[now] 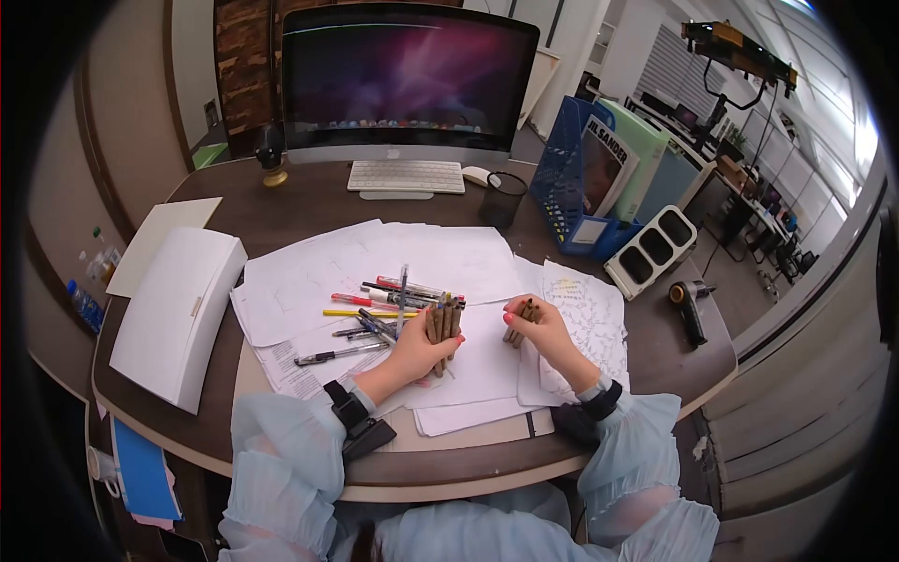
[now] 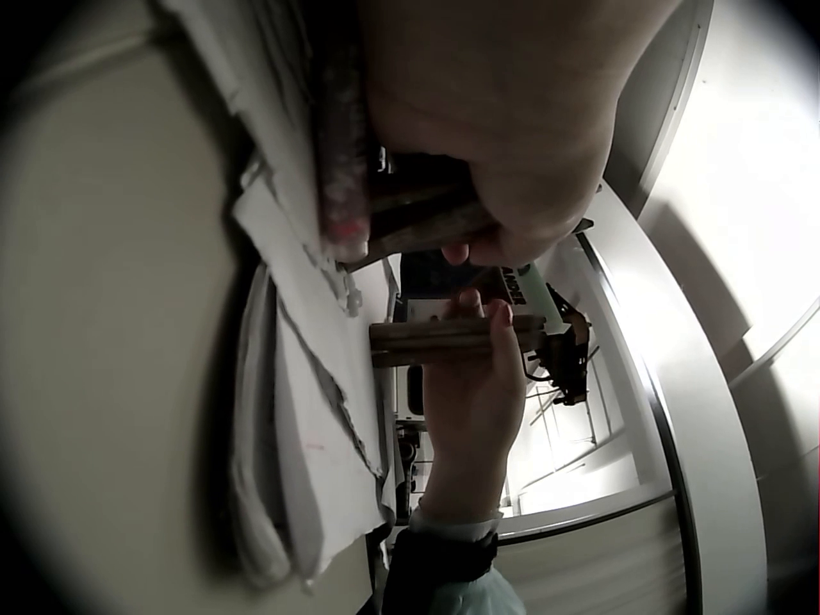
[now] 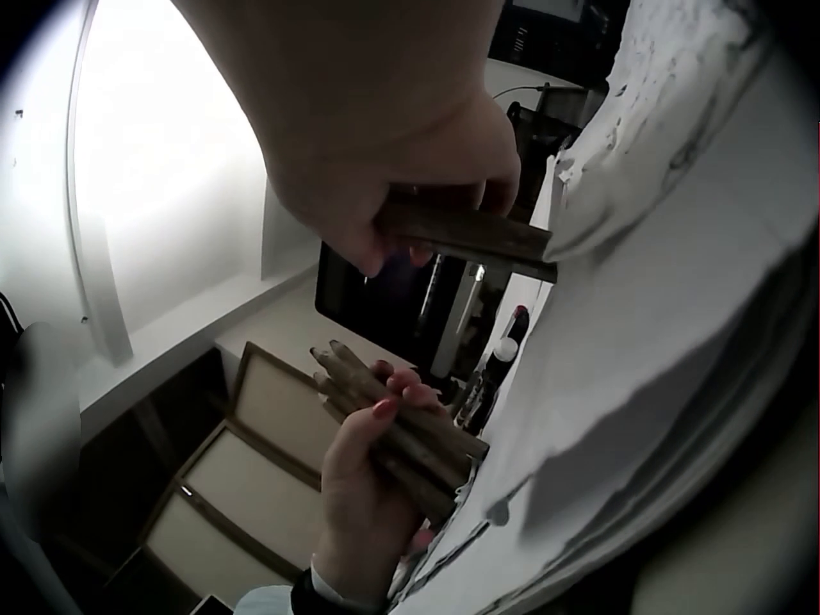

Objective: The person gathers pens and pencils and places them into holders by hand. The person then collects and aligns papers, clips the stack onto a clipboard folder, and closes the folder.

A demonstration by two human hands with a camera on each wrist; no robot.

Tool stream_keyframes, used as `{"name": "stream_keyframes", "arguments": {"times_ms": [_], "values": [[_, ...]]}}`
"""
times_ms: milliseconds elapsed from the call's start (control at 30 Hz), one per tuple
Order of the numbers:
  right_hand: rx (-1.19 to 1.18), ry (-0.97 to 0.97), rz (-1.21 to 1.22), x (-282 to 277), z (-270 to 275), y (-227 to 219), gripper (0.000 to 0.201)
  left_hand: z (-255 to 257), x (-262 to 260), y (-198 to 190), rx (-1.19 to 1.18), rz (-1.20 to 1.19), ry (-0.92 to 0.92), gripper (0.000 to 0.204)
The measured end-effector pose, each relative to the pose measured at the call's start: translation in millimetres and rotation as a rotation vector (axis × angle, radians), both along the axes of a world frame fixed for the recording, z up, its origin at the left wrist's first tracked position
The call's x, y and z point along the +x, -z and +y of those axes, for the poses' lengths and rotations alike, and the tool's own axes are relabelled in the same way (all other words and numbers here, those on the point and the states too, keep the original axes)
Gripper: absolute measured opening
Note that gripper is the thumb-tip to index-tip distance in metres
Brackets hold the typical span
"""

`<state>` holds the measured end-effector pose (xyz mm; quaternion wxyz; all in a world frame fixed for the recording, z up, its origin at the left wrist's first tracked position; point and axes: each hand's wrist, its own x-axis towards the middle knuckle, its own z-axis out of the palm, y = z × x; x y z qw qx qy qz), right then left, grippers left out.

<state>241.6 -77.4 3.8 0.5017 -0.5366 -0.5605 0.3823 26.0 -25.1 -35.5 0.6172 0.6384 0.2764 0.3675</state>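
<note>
My left hand grips an upright bundle of several brown wooden pencils, their tips pointing up over the papers. A hand's width to the right, my right hand pinches a smaller bunch of similar brown pencils between thumb and fingers. In the right wrist view, the lower ends of the right bunch are right at the paper. Left of the left hand lies a loose pile of pens, with a yellow pencil and a red-capped pen among them.
A black mesh pen cup stands behind the papers, beside the mouse and keyboard. At right are a blue file holder, a white three-slot organizer and a dark handheld tool. A white box lies at left.
</note>
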Motion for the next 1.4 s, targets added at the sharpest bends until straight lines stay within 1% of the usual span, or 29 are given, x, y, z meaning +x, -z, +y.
{"name": "stream_keyframes", "arguments": {"times_ms": [33, 67, 133, 167, 233, 267, 333, 367, 433, 500, 533, 567, 600, 667, 733, 767, 833, 867, 1000, 1033, 1067, 1133, 1167, 1233, 1267, 1300, 1333, 1400], "values": [[0.064, 0.004, -0.155, 2.8, 0.4, -2.1, 0.009, 0.5, 0.2, 0.7, 0.015, 0.014, -0.016, 0.026], [0.067, 0.016, -0.152, 7.4, -0.3, -6.8, 0.009, 0.7, 0.8, 1.6, 0.029, 0.027, -0.027, 0.026], [-0.063, -0.066, -0.304, 18.5, -3.9, -23.8, 0.01, -0.6, 1.2, 1.5, 0.021, -0.013, -0.019, 0.025], [-0.064, -0.046, -0.303, 22.9, -6.4, -31.6, 0.01, -2.1, 0.6, -1.5, -0.001, -0.011, -0.023, 0.024], [-0.236, -0.173, -0.363, 31.3, -9.9, -46.6, 0.012, -4.6, 1.3, -3.9, -0.031, -0.015, -0.048, 0.019], [-0.233, -0.16, -0.363, 37.3, -11.6, -53.9, 0.012, -5.0, 1.9, -4.2, -0.027, -0.016, -0.036, 0.019], [-0.152, -0.202, -0.32, 57.0, -13.9, -67.2, 0.012, -4.6, 0.7, -5.9, 0.006, -0.01, -0.039, 0.018], [-0.086, -0.171, -0.318, 75.6, -12.4, -73.8, 0.013, -5.5, 0.0, -8.7, -0.017, -0.002, -0.021, 0.018], [0.064, -0.014, -0.301, 114.1, -5.8, -95.5, 0.01, -6.6, 1.1, -10.4, -0.025, -0.005, -0.032, 0.018], [0.219, 0.227, -0.41, 162.6, 3.2, -106.8, 0.009, -6.7, 1.7, -9.1, -0.035, -0.004, -0.044, 0.018], [0.33, 0.292, -0.559, 189.3, 8.0, -114.4, 0.008, -6.2, 2.0, -8.4, -0.031, 0.005, -0.045, 0.018], [0.32, 0.329, -0.545, 204.2, 7.5, -125.7, 0.009, -5.6, 2.1, -7.9, -0.026, 0.014, -0.046, 0.018], [0.441, 0.402, -0.809, 231.5, 11.7, -129.5, 0.01, -5.0, 2.2, -7.0, -0.028, 0.012, -0.048, 0.018], [0.444, 0.567, -1.036, 256.7, 11.7, -138.4, 0.012, -4.1, 1.0, -4.9, -0.018, 0.017, -0.023, 0.019], [0.38, 0.676, -1.137, 275.7, 13.6, -135.6, 0.013, -2.1, 0.6, -2.2, -0.007, 0.019, -0.008, 0.021], [0.386, 0.664, -1.132, 279.9, 15.5, -133.4, 0.013, -1.6, -0.6, -1.2, 0.005, 0.021, 0.012, 0.022], [0.247, 0.75, -1.159, 285.9, 19.8, -124.5, 0.013, -2.1, -1.4, -3.3, -0.009, 0.022, 0.012, 0.022], [0.254, 0.733, -1.15, 290.7, 22.4, -118.9, 0.013, -2.8, -1.9, -4.3, -0.022, 0.021, 0.026, 0.023], [0.059, 0.964, -1.174, 302.2, 29.9, -100.5, 0.017, -2.6, -1.1, 1.1, 0.002, 0.04, -0.004, 0.026], [-0.012, 1.014, -1.165, 298.1, 29.3, -101.5, 0.02, -3.3, -0.1, 1.6, -0.004, 0.006, 0.0, 0.028], [-0.003, 1.033, -1.154, 304.3, 30.3, -97.6, 0.025, -3.7, -0.7, 0.0, -0.007, 0.01, -0.018, 0.028], [0.074, 1.082, -1.134, 322.8, 34.1, -87.1, 0.028, -5.0, -0.6, -2.5, -0.054, 0.006, 0.008, 0.028], [0.076, 1.074, -1.134, 325.8, 37.0, -83.9, 0.028, -4.1, 0.9, 0.7, -0.033, -0.01, 0.004, 0.028], [0.201, 1.147, -1.13, 330.0, 37.6, -77.9, 0.033, -4.5, 0.9, 0.6, -0.032, -0.005, -0.001, 0.028], [0.195, 1.144, -1.133, 313.4, 36.3, -82.1, 0.033, -4.7, 0.8, -0.1, -0.027, 0.0, -0.001, 0.028], [0.264, 1.196, -1.138, 295.1, 38.1, -84.8, 0.032, -3.7, 1.4, 3.0, 0.028, -0.011, -0.017, 0.027], [0.335, 1.249, -1.142, 269.0, 41.7, -87.7, 0.031, -4.5, 0.8, 1.7, 0.023, -0.012, -0.015, 0.027], [0.508, 0.952, -1.08, 223.7, 54.6, -87.4, 0.026, -4.7, 0.0, -3.4, 0.016, 0.026, 0.001, 0.027]]}}
